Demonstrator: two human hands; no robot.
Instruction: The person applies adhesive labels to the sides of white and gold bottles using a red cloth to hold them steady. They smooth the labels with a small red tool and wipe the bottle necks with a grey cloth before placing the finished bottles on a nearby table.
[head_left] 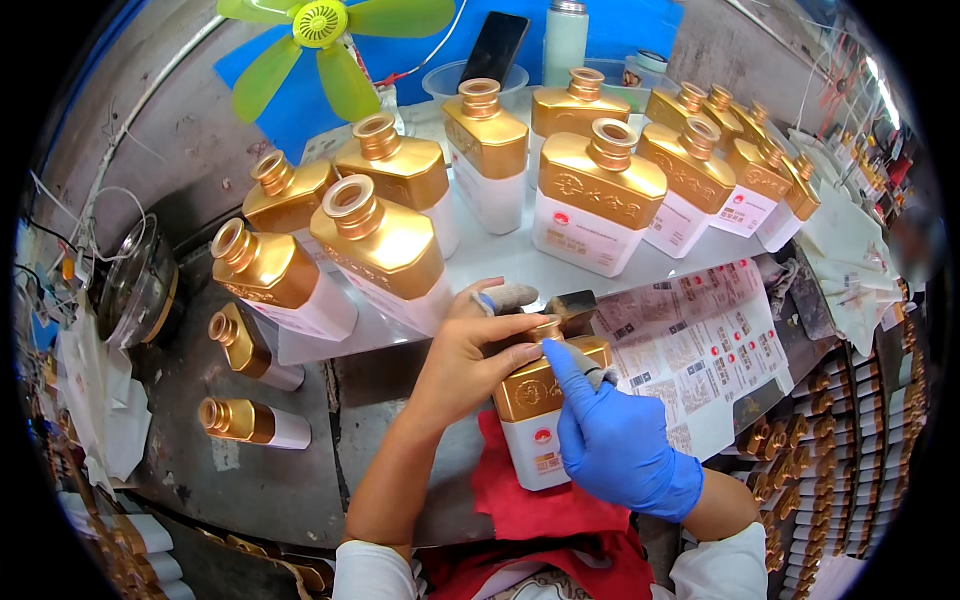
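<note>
A gold-and-white bottle [534, 432] stands slightly tilted on a red cloth [497, 462] right in front of me. My bare left hand [455, 368] closes thumb and index finger about its gold neck, and a grey covering shows on one of that hand's other fingers. My right hand [628, 440], in a blue glove, grips the bottle's right shoulder with the index finger pressed beside the neck. Grey material shows at those right fingers too. Just beyond the neck is a small dark block [573, 306], partly hidden, whose kind I cannot make out.
Several similar bottles [592, 212] stand on a pale raised board [500, 258]; two smaller bottles [250, 422] are at left. Printed label sheets [690, 355] lie right. Behind are a green fan [320, 25], a phone [496, 48] and a flask [566, 45]. Rows of bottles [830, 470] fill the right side.
</note>
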